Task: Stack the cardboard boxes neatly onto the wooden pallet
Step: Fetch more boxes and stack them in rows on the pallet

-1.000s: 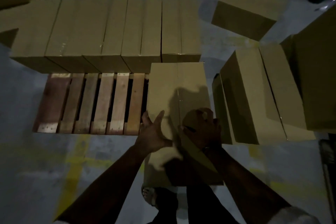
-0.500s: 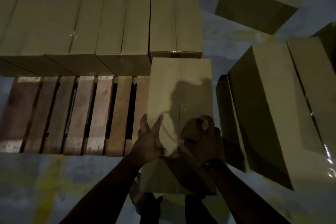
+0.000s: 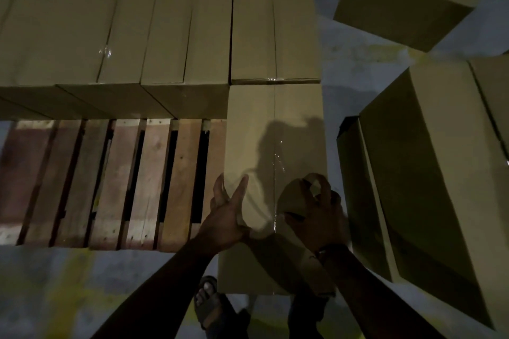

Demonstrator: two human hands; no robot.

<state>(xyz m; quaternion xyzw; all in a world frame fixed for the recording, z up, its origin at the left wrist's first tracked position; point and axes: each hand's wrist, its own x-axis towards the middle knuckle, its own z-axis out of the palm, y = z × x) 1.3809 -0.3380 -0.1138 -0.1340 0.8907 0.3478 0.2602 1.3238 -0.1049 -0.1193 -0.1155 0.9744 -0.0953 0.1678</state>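
One head-worn camera looks almost straight down, near the pallet (image 3: 110,179), seemingly from standing.

Person, viewed from above: left forearm (image 3: 154,283) entering from 7 o'clock and right forearm (image 3: 371,292) from 5 o'clock, both bare as far as the frame edge, ending in a bare left hand (image 3: 225,217) and a bare right hand (image 3: 316,215). One dark band (image 3: 329,249) round the right wrist, watch or bracelet not distinguishable. At 6 o'clock, one dark open-toed sandal (image 3: 210,304) with broad straps and toes showing; beside it, toward 5 o'clock, a dark clothed leg (image 3: 305,319), detail lost in shadow.
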